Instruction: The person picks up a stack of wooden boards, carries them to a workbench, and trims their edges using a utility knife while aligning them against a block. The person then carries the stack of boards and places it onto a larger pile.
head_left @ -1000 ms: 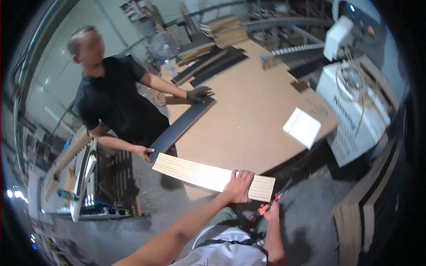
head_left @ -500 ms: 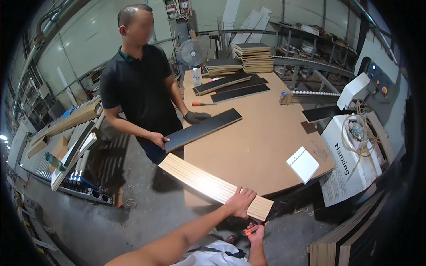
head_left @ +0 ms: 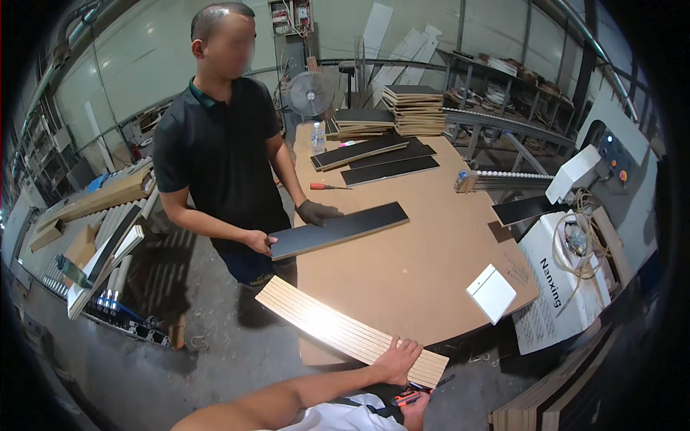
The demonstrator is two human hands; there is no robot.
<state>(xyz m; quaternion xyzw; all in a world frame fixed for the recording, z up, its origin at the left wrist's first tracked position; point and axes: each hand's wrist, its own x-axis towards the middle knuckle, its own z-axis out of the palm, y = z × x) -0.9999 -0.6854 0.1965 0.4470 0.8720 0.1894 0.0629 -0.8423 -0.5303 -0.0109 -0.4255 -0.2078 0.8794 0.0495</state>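
A pale wooden board [head_left: 316, 321] with lengthwise grooves slants over the near edge of the table. My left hand [head_left: 397, 360] grips it close to its right end, fingers wrapped over the far edge. Just below that end, my right hand [head_left: 415, 411] is closed around a red-orange and black utility knife [head_left: 406, 397]. The knife is close under the board's end; I cannot tell whether it touches the wood. Across the table a co-worker holds a dark board [head_left: 341, 228], with a gloved hand [head_left: 318, 213] on its far edge and a bare hand [head_left: 257, 242] at its left end.
On the brown table [head_left: 431, 266] lie a screwdriver [head_left: 330, 187], a white panel [head_left: 491, 293], a bottle [head_left: 318, 138] and several dark boards [head_left: 392, 170]. Stacked boards [head_left: 413, 111] rise at the back. A machine [head_left: 550, 280] stands right, a roller rack [head_left: 108, 251] left.
The view has shifted slightly. The grooved board and both my hands sit a little lower in view. The co-worker's dark board has turned flatter, its right end further right.
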